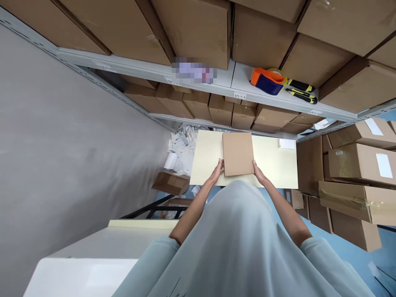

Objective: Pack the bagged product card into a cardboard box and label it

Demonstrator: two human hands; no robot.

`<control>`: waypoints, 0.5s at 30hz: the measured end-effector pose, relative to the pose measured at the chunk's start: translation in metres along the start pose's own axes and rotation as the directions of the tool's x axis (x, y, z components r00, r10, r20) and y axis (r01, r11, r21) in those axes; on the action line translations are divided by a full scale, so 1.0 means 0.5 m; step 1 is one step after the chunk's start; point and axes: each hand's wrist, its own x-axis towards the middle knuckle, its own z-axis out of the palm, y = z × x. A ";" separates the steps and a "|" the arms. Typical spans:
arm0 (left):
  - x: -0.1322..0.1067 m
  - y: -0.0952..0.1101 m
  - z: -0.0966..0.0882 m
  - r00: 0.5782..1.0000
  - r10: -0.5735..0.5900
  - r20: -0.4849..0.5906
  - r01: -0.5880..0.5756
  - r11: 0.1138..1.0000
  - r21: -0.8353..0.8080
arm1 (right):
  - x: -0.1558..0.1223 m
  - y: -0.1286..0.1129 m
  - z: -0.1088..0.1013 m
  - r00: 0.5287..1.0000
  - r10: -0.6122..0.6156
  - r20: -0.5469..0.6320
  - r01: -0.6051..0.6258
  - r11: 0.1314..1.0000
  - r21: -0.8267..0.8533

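A flat brown cardboard box (238,154) is above or on the pale yellow tabletop (269,165), its plain top facing up. My left hand (217,171) grips its left side near the front corner, thumb along the edge. On the opposite side, my right hand (258,170) holds the right edge in the same way. The fingers of both hands are partly hidden beneath or behind the box. Whether its underside touches the tabletop, I cannot tell.
Shelves ahead hold many cartons (201,33), an orange-and-blue tape dispenser (268,81) and utility knives (301,91). A small white box (286,143) lies at the table's right rear. Crumpled white paper (184,148) fills the left side; stacked cartons (349,165) stand right.
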 end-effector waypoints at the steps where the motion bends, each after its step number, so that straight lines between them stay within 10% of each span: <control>1: -0.003 -0.003 0.004 1.000 -0.005 0.017 0.005 1.000 -0.007 | -0.005 -0.003 -0.007 0.999 -0.014 -0.042 0.013 0.999 -0.043; 7: -0.005 0.004 0.023 0.998 -0.067 -0.019 0.069 0.990 0.124 | -0.017 -0.029 -0.077 0.951 -0.142 -0.275 0.052 0.949 -0.310; 15: 0.129 0.176 -0.049 0.978 0.177 -0.107 -0.137 0.942 0.308 | -0.050 -0.038 -0.124 0.843 -0.250 -0.476 0.075 0.931 -0.358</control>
